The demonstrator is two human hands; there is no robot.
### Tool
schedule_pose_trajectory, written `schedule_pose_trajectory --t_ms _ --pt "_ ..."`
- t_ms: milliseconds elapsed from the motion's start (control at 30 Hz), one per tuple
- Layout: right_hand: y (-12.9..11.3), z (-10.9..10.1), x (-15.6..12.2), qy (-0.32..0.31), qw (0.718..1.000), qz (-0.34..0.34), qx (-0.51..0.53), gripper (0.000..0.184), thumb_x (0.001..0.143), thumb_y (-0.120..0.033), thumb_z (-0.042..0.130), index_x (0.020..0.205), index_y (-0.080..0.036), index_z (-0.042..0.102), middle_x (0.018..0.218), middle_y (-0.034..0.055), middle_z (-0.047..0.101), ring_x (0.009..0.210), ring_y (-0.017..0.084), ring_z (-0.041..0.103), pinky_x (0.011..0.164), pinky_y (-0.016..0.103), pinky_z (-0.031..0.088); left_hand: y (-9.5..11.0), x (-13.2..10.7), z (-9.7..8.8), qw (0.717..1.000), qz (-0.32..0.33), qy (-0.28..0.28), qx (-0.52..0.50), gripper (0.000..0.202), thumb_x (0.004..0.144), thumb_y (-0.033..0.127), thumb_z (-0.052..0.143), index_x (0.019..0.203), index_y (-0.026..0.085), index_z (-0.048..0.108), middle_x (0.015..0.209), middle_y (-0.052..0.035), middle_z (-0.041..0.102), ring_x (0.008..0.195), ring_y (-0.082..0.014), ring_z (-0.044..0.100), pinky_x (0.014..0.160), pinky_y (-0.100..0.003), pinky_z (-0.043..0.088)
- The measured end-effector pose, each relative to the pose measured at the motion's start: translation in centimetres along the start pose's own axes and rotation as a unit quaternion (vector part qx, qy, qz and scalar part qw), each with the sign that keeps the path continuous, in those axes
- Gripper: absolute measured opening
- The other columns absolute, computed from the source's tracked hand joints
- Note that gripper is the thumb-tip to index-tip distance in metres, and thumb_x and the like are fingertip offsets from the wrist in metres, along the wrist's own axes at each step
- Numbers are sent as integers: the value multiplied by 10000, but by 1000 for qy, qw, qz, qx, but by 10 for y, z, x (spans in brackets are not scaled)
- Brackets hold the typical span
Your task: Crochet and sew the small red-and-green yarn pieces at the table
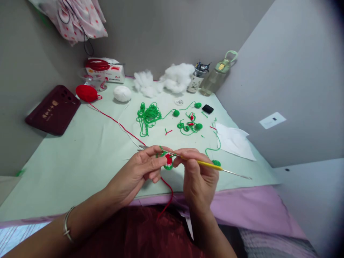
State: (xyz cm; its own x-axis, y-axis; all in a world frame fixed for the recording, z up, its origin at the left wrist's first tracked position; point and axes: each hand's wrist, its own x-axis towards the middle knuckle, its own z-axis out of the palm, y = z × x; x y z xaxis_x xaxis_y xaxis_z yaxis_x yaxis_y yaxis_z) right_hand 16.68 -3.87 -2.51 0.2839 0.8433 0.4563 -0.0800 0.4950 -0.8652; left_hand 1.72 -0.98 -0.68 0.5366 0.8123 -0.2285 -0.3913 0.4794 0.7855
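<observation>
My left hand (146, 166) pinches a small round crochet piece (168, 161), red in the middle with a white ring and a green edge. Between the fingers of my right hand (200, 175) lies a crochet hook (209, 164) with a yellow grip, its thin metal tip reaching to the top edge of the piece. Green yarn loops over my left index finger. A red strand (170, 190) hangs below my left hand toward my lap. Behind that hand, scissors (141, 147) lie partly hidden on the table.
Tangled green yarn (149, 116), small green crochet pieces (198, 126) and white stuffing (177, 77) lie farther back. A red yarn ball (86, 93), a white yarn ball (122, 94) and a dark red phone (53, 111) are at left. A bottle (216, 77) stands back right, near white paper (233, 139).
</observation>
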Motion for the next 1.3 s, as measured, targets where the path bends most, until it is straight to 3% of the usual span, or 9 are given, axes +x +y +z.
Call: schedule_pose_trajectory --t_ms 167,333,433,567,800,933,1033,1133,1300 --pt "0 -1 1 -32 983 122 137 139 946 -302 601 936 -251 730 916 21 738 571 82 590 542 227 502 0 1 -1 995 60 35 75 180 791 257 776 890 179 647 915 -9 614 680 -86 498 579 -197 439" --pt "-2 -2 6 -36 941 264 209 172 865 -393 698 869 -223 683 710 -14 662 442 49 464 375 143 378 -2 0 -2 995 82 10 61 230 780 218 780 776 174 554 894 -7 633 676 -93 522 534 -188 449" --pt "-4 -5 10 -24 917 318 240 202 805 -388 763 842 -214 667 648 -29 600 481 57 484 405 135 424 -3 0 -4 997 70 -6 45 245 772 196 782 764 170 538 875 -3 633 618 -78 526 543 -205 470" --pt "-2 -9 12 -27 897 344 275 153 859 -381 714 883 -238 666 720 -34 601 570 47 545 543 128 520 -3 -1 -7 998 54 3 34 256 777 202 778 738 159 529 840 8 618 577 -64 539 563 -212 476" --pt "3 -2 10 -5 934 266 241 149 842 -395 735 891 -259 700 793 -24 698 559 49 543 553 156 507 -2 -2 -12 994 29 -13 109 250 825 273 742 1047 226 635 901 16 618 597 -87 575 632 -260 491" --pt "6 1 8 5 961 202 189 109 887 -354 686 895 -252 722 859 -3 738 500 37 457 516 177 438 -2 -1 -13 988 19 -43 149 130 846 298 710 897 183 680 965 -19 635 634 -98 588 688 -279 485" --pt "9 1 7 6 976 163 144 111 919 -325 643 920 -254 730 894 12 741 550 63 498 533 206 429 -2 -1 -12 992 0 -52 114 111 841 278 707 874 177 677 983 -23 637 642 -94 577 673 -266 482" --pt "10 1 5 -6 991 110 74 139 942 -267 609 963 -258 746 902 14 713 673 97 575 638 245 475 -1 0 -8 998 -20 -34 44 122 842 277 706 884 166 674 1003 -30 636 652 -86 568 639 -240 487" --pt "5 -2 2 -63 997 43 -15 186 934 -193 610 994 -284 760 921 10 677 873 131 609 758 266 499 -2 2 -1 1000 0 27 -12 125 827 257 736 871 171 656 811 19 616 616 -76 581 640 -208 485"
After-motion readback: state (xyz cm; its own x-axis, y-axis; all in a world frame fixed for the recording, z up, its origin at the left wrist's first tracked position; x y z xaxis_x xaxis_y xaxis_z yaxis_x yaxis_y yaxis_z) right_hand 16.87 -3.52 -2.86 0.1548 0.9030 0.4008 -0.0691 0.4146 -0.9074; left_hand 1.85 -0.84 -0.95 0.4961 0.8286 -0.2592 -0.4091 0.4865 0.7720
